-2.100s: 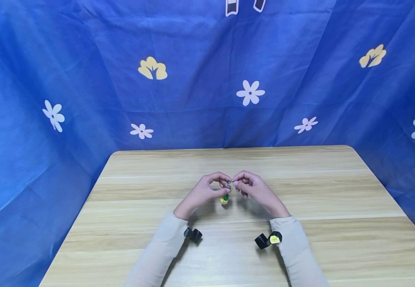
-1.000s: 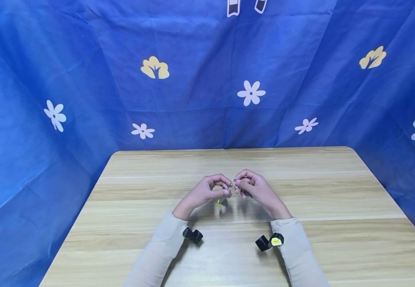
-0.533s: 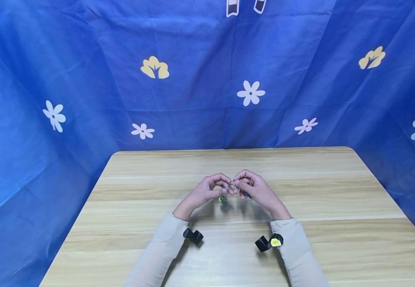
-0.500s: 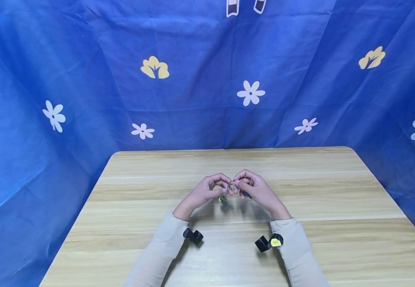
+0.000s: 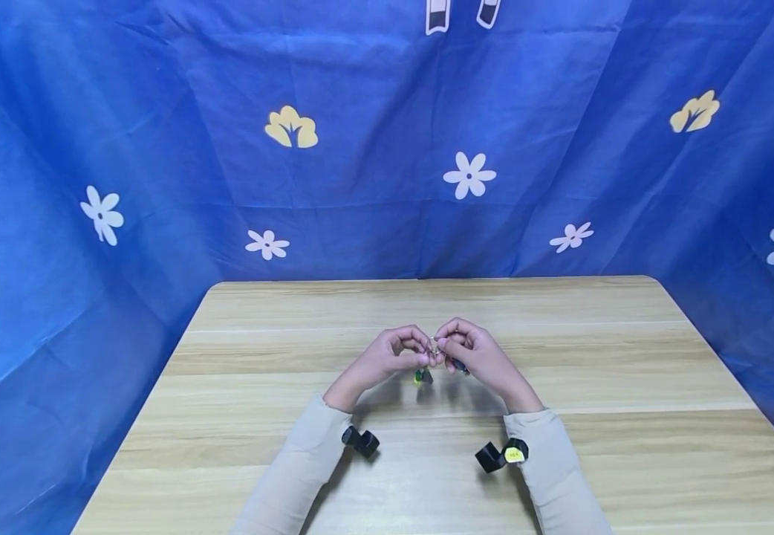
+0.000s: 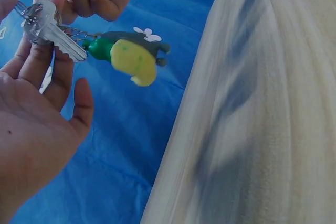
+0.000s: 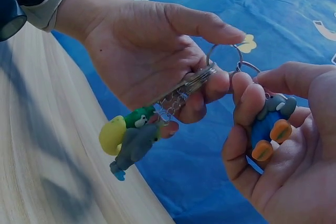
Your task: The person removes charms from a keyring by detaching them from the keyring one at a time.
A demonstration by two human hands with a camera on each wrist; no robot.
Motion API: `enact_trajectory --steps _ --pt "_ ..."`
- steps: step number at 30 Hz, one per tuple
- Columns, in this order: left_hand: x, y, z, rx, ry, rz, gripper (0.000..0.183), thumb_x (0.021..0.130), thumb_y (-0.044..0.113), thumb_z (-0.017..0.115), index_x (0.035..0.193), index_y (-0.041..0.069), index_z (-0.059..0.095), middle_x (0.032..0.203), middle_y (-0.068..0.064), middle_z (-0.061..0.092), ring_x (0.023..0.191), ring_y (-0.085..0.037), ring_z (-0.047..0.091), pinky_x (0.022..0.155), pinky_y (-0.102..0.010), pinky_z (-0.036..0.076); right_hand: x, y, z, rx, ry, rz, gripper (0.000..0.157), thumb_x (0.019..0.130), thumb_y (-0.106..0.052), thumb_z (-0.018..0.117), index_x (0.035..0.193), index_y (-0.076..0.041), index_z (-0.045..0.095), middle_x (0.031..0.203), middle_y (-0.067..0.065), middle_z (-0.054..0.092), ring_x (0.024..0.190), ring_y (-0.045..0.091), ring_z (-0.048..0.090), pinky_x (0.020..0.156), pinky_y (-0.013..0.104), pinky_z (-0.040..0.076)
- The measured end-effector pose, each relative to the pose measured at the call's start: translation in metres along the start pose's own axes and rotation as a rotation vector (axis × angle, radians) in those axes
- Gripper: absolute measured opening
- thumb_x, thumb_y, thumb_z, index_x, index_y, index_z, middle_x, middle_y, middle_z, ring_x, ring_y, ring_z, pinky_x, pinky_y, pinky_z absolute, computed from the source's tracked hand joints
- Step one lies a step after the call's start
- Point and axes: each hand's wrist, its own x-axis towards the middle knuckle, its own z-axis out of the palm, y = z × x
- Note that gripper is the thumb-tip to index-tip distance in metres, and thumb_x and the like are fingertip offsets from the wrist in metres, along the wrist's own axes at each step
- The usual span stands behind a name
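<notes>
Blue cloth (image 5: 374, 212) hangs behind the table (image 5: 226, 446). Fingers curled, the left hand (image 5: 388, 354) pinches a keyring (image 7: 241, 54), keys (image 6: 64, 40) slanting across those fingers; the right hand (image 5: 482, 360), just beside, likewise curled, pinches a 2nd ring (image 7: 251, 66) meeting it.

1. Left hand (image 5: 394, 352) and right hand (image 5: 472, 351) flank the keyring (image 7: 241, 54), blocking it sideways.
2. Below the keyring, keys (image 6: 52, 31) and two charms (image 6: 131, 61) obstruct; another charm (image 7: 270, 121) fills the right palm.
3. Beyond the keyring, room opens toward the curtain (image 5: 374, 111).
4. Nearer than the keyring, wrist cameras (image 5: 368, 443) jut inward, leaving a passage between.
</notes>
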Motion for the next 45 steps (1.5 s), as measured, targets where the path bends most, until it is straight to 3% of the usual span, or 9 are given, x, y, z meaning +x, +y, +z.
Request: enact_trajectory --steps 6,11,15,21,28,32,36,45 --pt "0.0001 0.0017 -0.0024 -0.056 -0.057 0.01 0.033 0.086 0.007 0.066 0.11 -0.012 0.055 0.087 0.007 0.066 0.082 -0.006 0.063 0.075 -0.022 0.052 0.0022 0.0003 -0.0003 0.018 0.003 -0.018 0.014 0.096 -0.009 0.052 0.103 0.003 0.054 0.075 0.002 0.063 0.057 0.014 0.055 0.051 0.021 0.04" --pt "0.0004 0.0048 -0.0051 -0.086 -0.12 0.009 0.038 0.082 0.002 0.059 0.114 -0.016 0.051 0.088 0.007 0.064 0.084 -0.007 0.06 0.073 -0.02 0.051 0.0036 0.0014 -0.0013 0.038 0.005 -0.025 0.009 0.096 -0.009 0.052 0.101 -0.002 0.055 0.077 0.008 0.063 0.057 0.013 0.055 0.05 0.022 0.04" --pt "0.0007 0.0051 -0.0081 -0.097 -0.145 -0.004 0.038 0.083 0.001 0.057 0.116 -0.017 0.05 0.089 0.008 0.066 0.086 -0.008 0.062 0.075 -0.02 0.052 0.0044 0.0018 -0.0023 0.04 0.006 -0.027 0.008 0.096 -0.011 0.053 0.1 -0.005 0.055 0.076 0.004 0.064 0.058 0.009 0.055 0.051 0.02 0.04" --pt "0.0005 0.0043 -0.0097 -0.078 -0.112 -0.015 0.035 0.085 0.005 0.063 0.112 -0.014 0.054 0.091 0.01 0.069 0.09 -0.007 0.065 0.085 -0.024 0.052 0.0035 0.0013 -0.0029 0.027 0.011 -0.013 0.008 0.096 -0.012 0.053 0.1 -0.005 0.055 0.076 -0.003 0.066 0.059 0.008 0.056 0.051 0.02 0.04" --pt "0.0015 0.0017 -0.0092 -0.066 -0.058 -0.001 0.041 0.082 0.018 0.071 0.105 -0.012 0.056 0.093 0.01 0.069 0.094 -0.009 0.063 0.097 -0.043 0.044 0.0027 -0.0012 -0.0014 0.018 0.005 -0.013 0.012 0.096 -0.012 0.054 0.102 -0.002 0.055 0.077 -0.005 0.066 0.06 0.01 0.056 0.052 0.021 0.042" --pt "0.002 -0.0001 -0.0088 -0.092 -0.039 -0.01 0.04 0.08 0.017 0.072 0.103 -0.011 0.056 0.089 0.009 0.07 0.089 -0.008 0.065 0.094 -0.034 0.047 0.0024 -0.0029 -0.0003 0.014 -0.001 -0.02 0.016 0.096 -0.011 0.053 0.104 0.003 0.053 0.077 -0.005 0.065 0.06 0.008 0.056 0.053 0.023 0.043" --pt "0.0013 0.0006 -0.0079 -0.134 -0.028 -0.03 0.038 0.081 0.014 0.071 0.107 -0.009 0.056 0.086 0.008 0.07 0.082 -0.006 0.066 0.078 -0.021 0.052 0.0021 -0.0032 0.0006 0.017 0.002 -0.016 0.018 0.096 -0.009 0.051 0.105 0.007 0.051 0.077 -0.004 0.064 0.06 0.008 0.056 0.053 0.02 0.044" --pt "-0.0008 0.0021 -0.0081 -0.12 -0.052 -0.026 0.041 0.085 0.007 0.066 0.116 -0.016 0.052 0.084 0.009 0.068 0.079 -0.005 0.065 0.071 -0.02 0.052 0.0009 -0.0034 0.0003 0.014 0.014 -0.022 0.019 0.097 -0.009 0.051 0.106 0.007 0.051 0.078 -0.002 0.063 0.061 0.009 0.056 0.054 0.019 0.044"
